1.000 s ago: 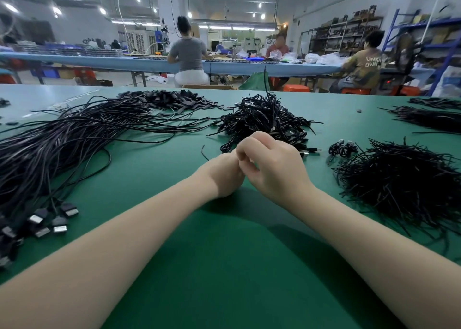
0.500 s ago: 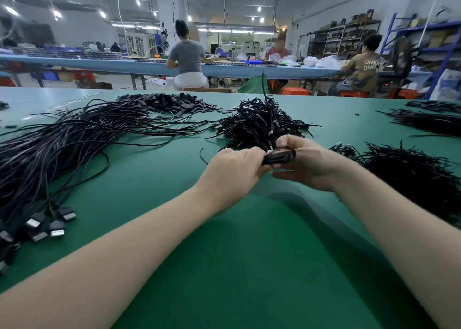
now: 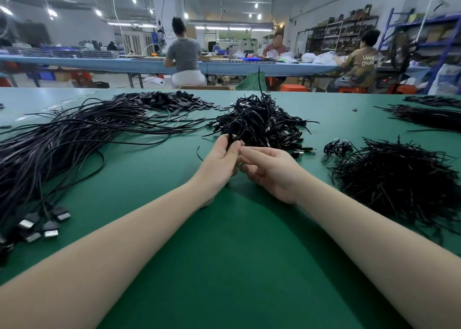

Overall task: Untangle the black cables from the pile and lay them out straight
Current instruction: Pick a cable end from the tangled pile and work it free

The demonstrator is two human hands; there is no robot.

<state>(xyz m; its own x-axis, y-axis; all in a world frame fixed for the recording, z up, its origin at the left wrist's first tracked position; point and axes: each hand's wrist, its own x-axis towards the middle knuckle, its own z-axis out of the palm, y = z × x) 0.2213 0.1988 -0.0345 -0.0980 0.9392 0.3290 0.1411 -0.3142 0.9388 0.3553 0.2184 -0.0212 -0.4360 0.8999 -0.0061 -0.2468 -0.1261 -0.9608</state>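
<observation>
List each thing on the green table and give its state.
Left hand: pinches a looped cable.
Right hand: fingers loosely curled, beside the left.
Middle pile: tangled.
Left bundle: laid out lengthwise.
Right heap: jumbled.

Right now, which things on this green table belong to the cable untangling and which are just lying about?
In the job:
left hand
right hand
looped cable
tangled pile
straightened cables

Lying about:
pile of short black ties
flat black pieces
</observation>
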